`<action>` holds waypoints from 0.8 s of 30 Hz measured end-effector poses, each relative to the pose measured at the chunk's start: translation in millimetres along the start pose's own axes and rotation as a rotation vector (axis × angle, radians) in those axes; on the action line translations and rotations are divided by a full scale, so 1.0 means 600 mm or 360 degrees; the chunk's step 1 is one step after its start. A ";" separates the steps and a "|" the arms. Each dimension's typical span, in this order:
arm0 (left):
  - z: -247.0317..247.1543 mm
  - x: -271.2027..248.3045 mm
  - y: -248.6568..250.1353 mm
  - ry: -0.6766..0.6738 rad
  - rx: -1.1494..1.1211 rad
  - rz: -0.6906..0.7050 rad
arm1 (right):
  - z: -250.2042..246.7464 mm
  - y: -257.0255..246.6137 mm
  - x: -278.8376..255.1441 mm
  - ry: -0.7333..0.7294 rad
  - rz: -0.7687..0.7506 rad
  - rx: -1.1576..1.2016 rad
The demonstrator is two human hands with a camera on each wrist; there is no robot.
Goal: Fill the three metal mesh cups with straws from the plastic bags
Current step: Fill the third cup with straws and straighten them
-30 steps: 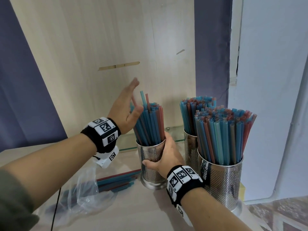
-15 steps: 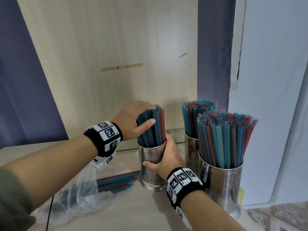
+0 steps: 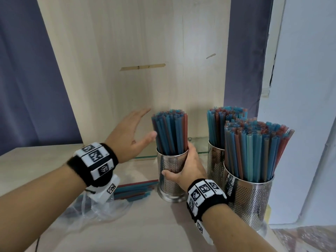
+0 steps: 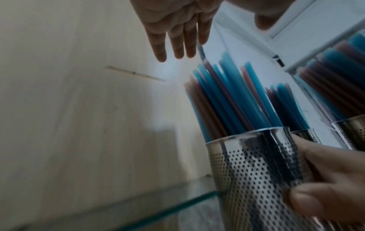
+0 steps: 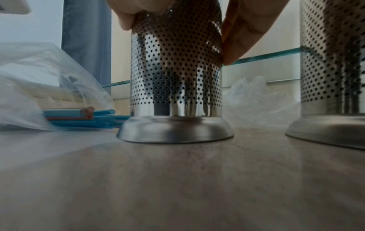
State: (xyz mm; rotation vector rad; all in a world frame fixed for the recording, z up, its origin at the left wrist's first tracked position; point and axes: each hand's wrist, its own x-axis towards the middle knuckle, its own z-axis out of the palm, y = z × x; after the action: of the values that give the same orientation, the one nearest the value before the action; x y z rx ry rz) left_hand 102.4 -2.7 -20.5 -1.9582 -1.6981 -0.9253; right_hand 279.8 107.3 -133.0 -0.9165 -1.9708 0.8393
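Observation:
Three perforated metal cups stand on the table, each packed with blue and red straws. My right hand [image 3: 183, 170] grips the left cup [image 3: 170, 177] around its upper wall; the right wrist view shows the fingers [image 5: 242, 31] wrapped round this cup [image 5: 175, 75]. The left hand [image 3: 131, 135] hovers flat and open beside its straws [image 3: 171, 131], fingers straight, the thumb close to the bundle. In the left wrist view the fingers [image 4: 177, 39] stay above the straws [image 4: 223, 101]. A back cup [image 3: 215, 166] and a front right cup [image 3: 251, 195] stand full. Loose straws [image 3: 134, 190] lie in a clear plastic bag [image 3: 98, 211] at left.
A light wooden board [image 3: 136, 60] stands upright behind the cups, with a glass shelf edge [image 3: 145, 157] at its foot. A crumpled clear bag [image 5: 256, 101] lies behind the cups. The table edge falls away at the right, next to a white wall [image 3: 305, 106].
The left hand came down onto the straw tops, pressed them level, then lifted off to the left side of the bundle. The right hand kept its grip on the cup.

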 end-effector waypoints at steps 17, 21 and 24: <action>-0.011 -0.207 -0.122 -0.1328 0.0340 -0.0890 | 0.010 -0.007 -0.001 0.0036 0.0118 -0.0114; 0.008 -0.217 -0.128 -0.1347 0.0294 -0.0875 | 0.009 -0.011 -0.002 0.0060 0.0119 -0.0113; 0.012 -0.216 -0.125 -0.1353 0.0256 -0.0898 | 0.010 -0.013 -0.002 0.0066 0.0106 -0.0117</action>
State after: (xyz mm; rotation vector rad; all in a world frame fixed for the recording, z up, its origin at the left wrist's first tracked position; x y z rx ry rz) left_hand 24.7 -76.4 -125.3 -1.9086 -2.7749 -0.0303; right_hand 273.1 100.8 -130.2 -1.0392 -1.9555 0.7831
